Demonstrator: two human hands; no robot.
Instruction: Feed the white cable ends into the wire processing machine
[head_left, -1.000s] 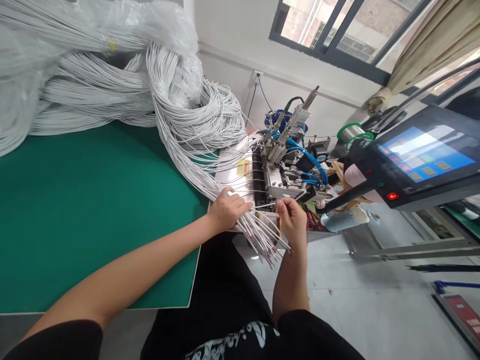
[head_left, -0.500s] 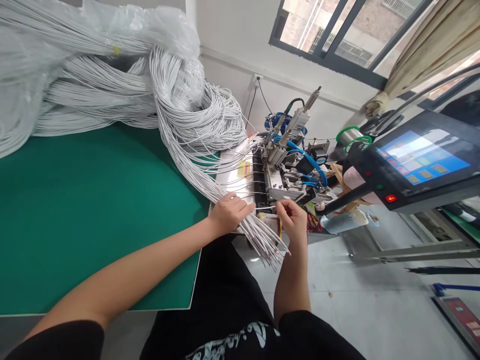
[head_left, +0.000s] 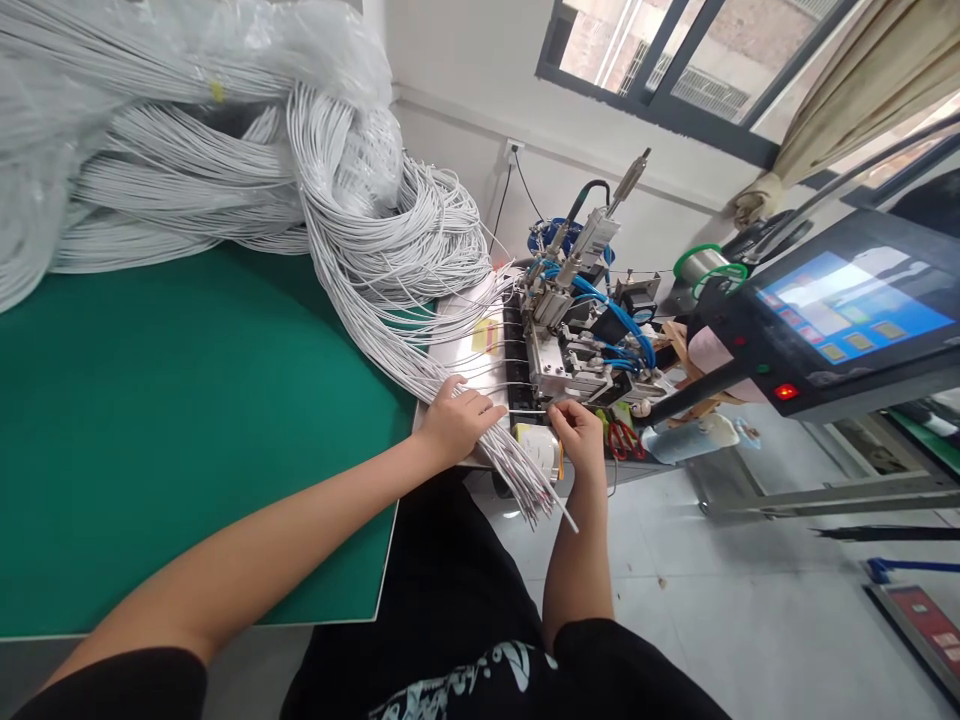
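A thick bundle of white cables (head_left: 517, 465) runs off the table edge, its loose ends hanging toward the floor. My left hand (head_left: 457, 425) is closed over the bundle near those ends. One single white cable (head_left: 527, 411) stretches from my left hand to my right hand (head_left: 574, 428), which pinches it between thumb and fingertips. That pinch sits at the near end of a metal bench machine (head_left: 551, 360) with cylinders and blue air hoses. Several single cables lead from the pile into the black row (head_left: 516, 345) along the machine's left side.
Looped cables in clear plastic (head_left: 345, 150) fill the back of the green table (head_left: 187, 430). On the right stand a lit touchscreen (head_left: 855, 305) and a wire spool with green rims (head_left: 705, 268). Red-handled pliers (head_left: 624, 438) and a white roll (head_left: 536, 448) lie close to my right hand.
My right hand has shifted slightly left and up with the single cable, staying by the machine's near end. The left hand keeps its place on the bundle, and the view has tilted a little.
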